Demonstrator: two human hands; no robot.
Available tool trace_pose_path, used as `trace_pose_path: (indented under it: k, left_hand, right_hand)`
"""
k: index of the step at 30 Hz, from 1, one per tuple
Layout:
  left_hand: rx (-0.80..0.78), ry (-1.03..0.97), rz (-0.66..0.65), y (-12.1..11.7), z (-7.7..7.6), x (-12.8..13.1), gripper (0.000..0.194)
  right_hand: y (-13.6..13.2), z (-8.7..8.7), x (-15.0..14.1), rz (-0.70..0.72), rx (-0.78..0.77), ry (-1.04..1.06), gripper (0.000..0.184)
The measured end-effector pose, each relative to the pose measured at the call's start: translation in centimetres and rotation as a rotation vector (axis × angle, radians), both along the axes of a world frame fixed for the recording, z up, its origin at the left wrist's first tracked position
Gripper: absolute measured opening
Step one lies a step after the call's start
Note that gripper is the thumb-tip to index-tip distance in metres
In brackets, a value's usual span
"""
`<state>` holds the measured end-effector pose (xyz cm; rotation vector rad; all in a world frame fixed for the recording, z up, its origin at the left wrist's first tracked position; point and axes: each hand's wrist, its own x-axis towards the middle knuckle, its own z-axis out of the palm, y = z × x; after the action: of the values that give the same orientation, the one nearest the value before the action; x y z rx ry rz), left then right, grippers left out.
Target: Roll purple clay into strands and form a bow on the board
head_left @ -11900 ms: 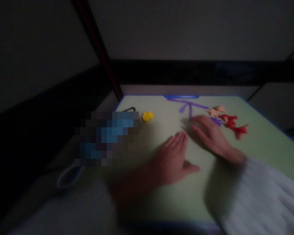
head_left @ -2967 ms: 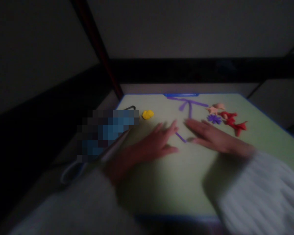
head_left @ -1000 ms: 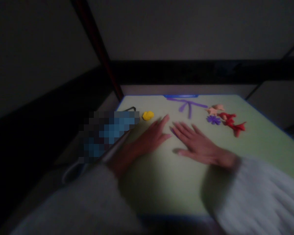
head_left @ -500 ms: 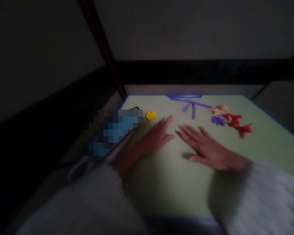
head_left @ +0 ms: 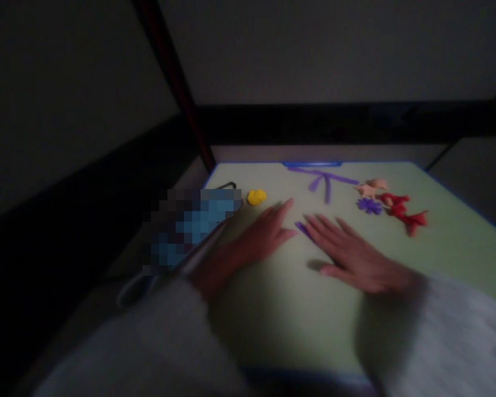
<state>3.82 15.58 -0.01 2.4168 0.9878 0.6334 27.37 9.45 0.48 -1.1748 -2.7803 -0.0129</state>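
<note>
My right hand [head_left: 347,251] lies flat with its fingers stretched out, over a thin purple strip of modelling clay [head_left: 301,227]. Only the strip's left end shows; the fingers hide the rest. To its left, my left hand [head_left: 264,231] rests on the table with thumb and forefinger apart, holding nothing that I can see. Beyond the hands lie long purple clay strips [head_left: 328,187], joined in a branching shape. A yellow clay lump [head_left: 257,197] sits past the left hand. Past the right hand are a purple flower-shaped piece [head_left: 370,206] and red clay pieces [head_left: 413,219].
The pale green table [head_left: 273,320] has a blue edge, with a blue handle-like bar [head_left: 312,164] at the far side. Peach-coloured pieces [head_left: 366,191] lie at the back right. A pixelated blue object [head_left: 198,220] stands along the left side. The room is dim.
My right hand has shifted very slightly along the purple strip, and a little more of the strip's end shows. The left hand stays in place. The view has tilted a touch.
</note>
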Motion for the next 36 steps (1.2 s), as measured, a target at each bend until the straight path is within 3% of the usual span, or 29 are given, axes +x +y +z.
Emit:
trace_pose_path:
  k: [28,36]
  left_hand:
    - [0.018,-0.001,0.003,-0.1,0.0,0.1,0.061]
    - [0.04,0.008,-0.009,-0.1,0.1,0.0,0.06]
  right_hand:
    - [-0.5,0.1,0.9,0.077,-0.015,0.065,0.078]
    - [-0.5,-0.1,0.9,0.077,-0.021,0.064,0.071]
